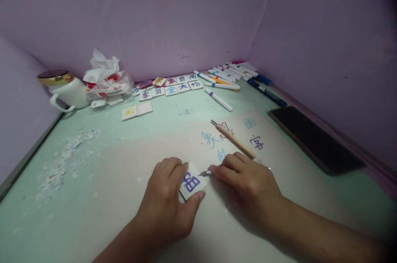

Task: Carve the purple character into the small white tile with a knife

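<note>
A small white tile (pixel 192 181) with a purple character lies on the pale sheet (pixel 124 180) in front of me. My left hand (pixel 170 197) grips it, fingers at its upper left edge and thumb at its lower right. My right hand (pixel 245 180) is closed around a metal carving knife (pixel 206 173), whose tip is at the tile's right side. Beyond the right hand, a wooden-handled tool (pixel 237 142) rests across handwritten characters on the sheet.
Lettered tiles (pixel 170 90) stand in rows at the back, near many markers (pixel 218 99). Two more tiles (pixel 137 111) lie closer. A lidded mug (pixel 70 91) and tissue pack (pixel 108 85) are back left, white shavings (pixel 66 155) left, a black phone (pixel 313 137) right.
</note>
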